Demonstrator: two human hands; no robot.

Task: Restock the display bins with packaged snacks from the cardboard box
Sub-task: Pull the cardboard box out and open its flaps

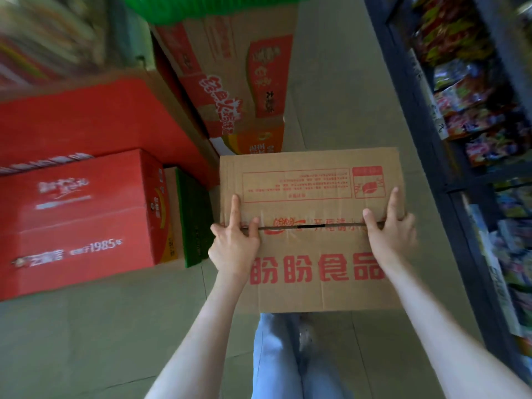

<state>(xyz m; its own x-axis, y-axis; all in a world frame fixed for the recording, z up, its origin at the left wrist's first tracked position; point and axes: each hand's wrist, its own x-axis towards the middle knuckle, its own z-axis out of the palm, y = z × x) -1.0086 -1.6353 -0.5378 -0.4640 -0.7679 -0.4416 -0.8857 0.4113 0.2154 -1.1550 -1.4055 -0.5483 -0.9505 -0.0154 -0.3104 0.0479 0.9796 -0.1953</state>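
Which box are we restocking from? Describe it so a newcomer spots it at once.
Beside the dark snack rack on the right, in the aisle, is the brown box, with the left hand and right hand at its top seam. Unlike the solid red cartons to its left, it is plain cardboard with large red characters.

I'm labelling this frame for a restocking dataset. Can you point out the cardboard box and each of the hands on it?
cardboard box [311, 243]: head view, near flap, just under the seam.
left hand [233, 246]: head view, back of the hand.
right hand [389, 237]: head view, back of the hand.
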